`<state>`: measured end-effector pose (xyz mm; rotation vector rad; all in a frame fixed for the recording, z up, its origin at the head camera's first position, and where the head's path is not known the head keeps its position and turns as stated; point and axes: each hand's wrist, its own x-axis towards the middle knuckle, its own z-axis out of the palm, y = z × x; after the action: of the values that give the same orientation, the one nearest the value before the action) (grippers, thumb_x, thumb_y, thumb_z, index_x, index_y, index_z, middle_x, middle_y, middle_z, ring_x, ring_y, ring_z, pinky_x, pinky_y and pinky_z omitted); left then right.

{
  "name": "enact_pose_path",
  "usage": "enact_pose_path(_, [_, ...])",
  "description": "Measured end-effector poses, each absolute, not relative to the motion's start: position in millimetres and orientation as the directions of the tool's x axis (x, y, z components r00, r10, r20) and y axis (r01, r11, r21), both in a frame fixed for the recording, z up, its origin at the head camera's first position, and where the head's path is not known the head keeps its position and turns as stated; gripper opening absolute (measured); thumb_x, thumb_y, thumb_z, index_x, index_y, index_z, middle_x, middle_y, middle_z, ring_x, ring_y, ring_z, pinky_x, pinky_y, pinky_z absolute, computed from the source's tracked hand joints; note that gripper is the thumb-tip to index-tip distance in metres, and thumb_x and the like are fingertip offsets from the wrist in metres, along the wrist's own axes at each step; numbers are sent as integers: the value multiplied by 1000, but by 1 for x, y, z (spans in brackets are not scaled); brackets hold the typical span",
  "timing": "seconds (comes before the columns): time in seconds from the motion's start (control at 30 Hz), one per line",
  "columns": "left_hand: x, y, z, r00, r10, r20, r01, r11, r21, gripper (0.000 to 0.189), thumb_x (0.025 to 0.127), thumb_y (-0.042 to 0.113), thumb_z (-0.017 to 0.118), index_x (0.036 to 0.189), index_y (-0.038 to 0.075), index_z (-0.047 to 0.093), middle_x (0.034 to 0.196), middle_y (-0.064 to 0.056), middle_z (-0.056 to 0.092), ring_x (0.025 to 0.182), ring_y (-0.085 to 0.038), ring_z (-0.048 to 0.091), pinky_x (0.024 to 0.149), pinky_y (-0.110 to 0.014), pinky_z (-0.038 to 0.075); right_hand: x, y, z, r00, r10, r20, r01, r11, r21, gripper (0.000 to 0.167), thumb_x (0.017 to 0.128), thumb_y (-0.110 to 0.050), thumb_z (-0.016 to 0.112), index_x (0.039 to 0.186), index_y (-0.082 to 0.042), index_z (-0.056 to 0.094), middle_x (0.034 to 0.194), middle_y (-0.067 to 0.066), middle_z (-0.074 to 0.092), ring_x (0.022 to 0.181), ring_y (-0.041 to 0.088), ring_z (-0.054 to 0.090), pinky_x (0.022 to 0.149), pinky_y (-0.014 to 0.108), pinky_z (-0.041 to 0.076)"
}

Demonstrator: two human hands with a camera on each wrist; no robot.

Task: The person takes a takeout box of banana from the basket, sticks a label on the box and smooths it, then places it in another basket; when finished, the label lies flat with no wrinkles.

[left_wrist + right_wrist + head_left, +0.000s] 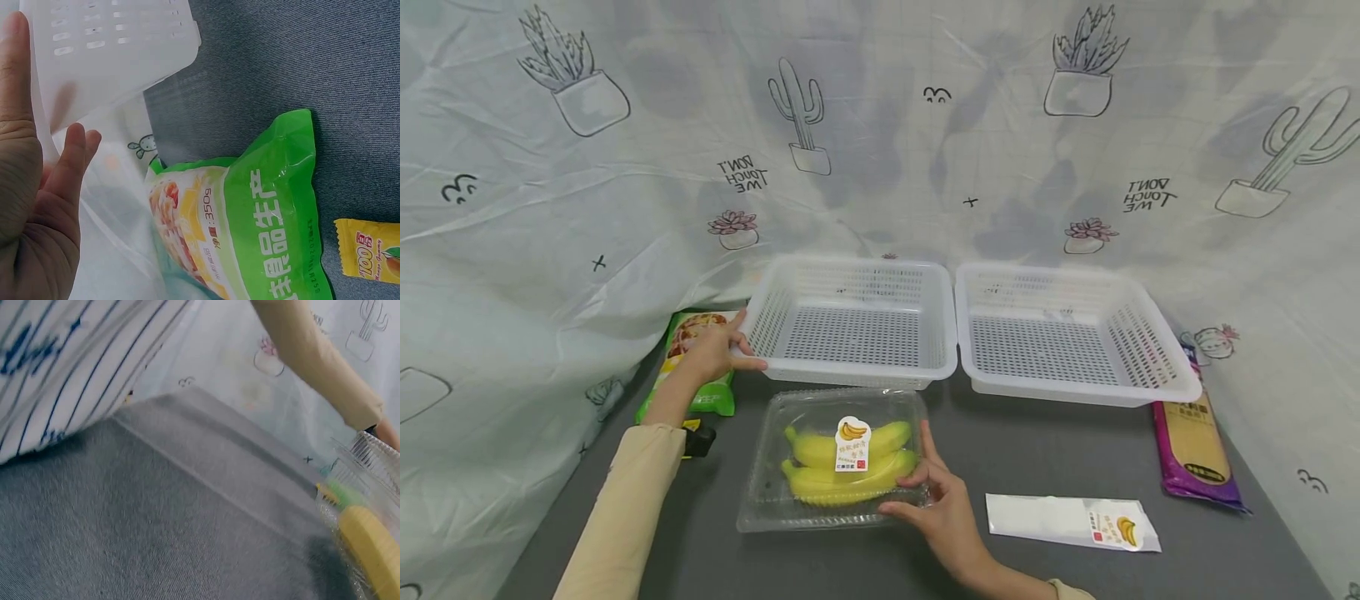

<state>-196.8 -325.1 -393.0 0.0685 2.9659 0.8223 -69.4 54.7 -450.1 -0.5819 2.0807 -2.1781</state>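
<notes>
In the head view, my left hand [707,354] holds the front left corner of the left white plastic basket [850,367], thumb along the front and fingers by the left side. A green food bag [718,396] lies beneath and beside that hand. My right hand [947,508] grips the right edge of a clear plastic box [760,508] in front of the basket. Two yellow bananas [827,490] show inside, and a banana label [852,446] is on the lid. In the right wrist view, the box's corner and one banana [369,544] appear; the right hand is out of sight.
A second white basket [1075,387] stands right of the first. Beyond it lies a purple and yellow packet [1202,450]. A white strip with a banana label [1075,521] lies on the dark table at front right. A small yellow packet [372,250] sits by the green bag.
</notes>
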Motion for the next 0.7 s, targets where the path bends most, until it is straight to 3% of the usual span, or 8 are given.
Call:
enact_pose_path(0.13, [-197,-325,-393,-997,67,-37,39,860,509,30,73,36,83,73,9,69,156,-19,17,59,-27,49,93,-65,33,-66,60,-439,-941,-272,202,-185,-84,-979,25,72,1,79,81,8,57,157,19,13,142,40,11,103,18,33])
enact_pose_path(0.27, [-197,-325,-395,-997,70,-40,40,861,506,30,73,36,82,74,9,70,156,-19,17,57,-23,47,78,-48,41,-65,64,-431,-951,-240,193,-178,-84,-980,25,72,3,79,81,7,57,157,19,15,142,39,13,104,19,31])
enact_pose_path(0.33, [-198,-325,-396,-997,67,-41,37,861,507,30,73,36,83,73,8,71,155,-20,18,60,-24,48,77,-46,41,-64,65,-427,-953,-232,193,-178,-85,-980,25,72,3,79,80,7,57,156,19,15,142,40,12,104,20,30])
enact_pose_path(0.43, [-198,-326,-396,-997,65,-47,32,858,512,31,73,36,83,74,8,71,155,-20,17,63,-26,49,81,-52,42,-63,66,-420,-957,-225,184,-166,-96,-981,26,71,3,80,80,8,56,157,18,15,142,38,12,105,20,30])
enact_pose_path(0.53, [-198,-326,-395,-997,64,-52,28,858,513,31,73,36,82,74,8,71,156,-19,16,60,-26,49,92,-63,34,-63,68,-412,-960,-221,174,-149,-126,-981,27,71,4,80,79,9,55,157,16,15,143,35,11,106,19,29])
enact_pose_path(0.7, [-199,-326,-395,-996,72,-49,37,859,510,31,74,38,82,76,8,72,156,-19,16,53,-23,47,95,-69,29,-64,70,-400,-960,-214,177,-148,-147,-978,29,71,3,80,80,11,53,157,17,14,143,36,9,105,16,29])
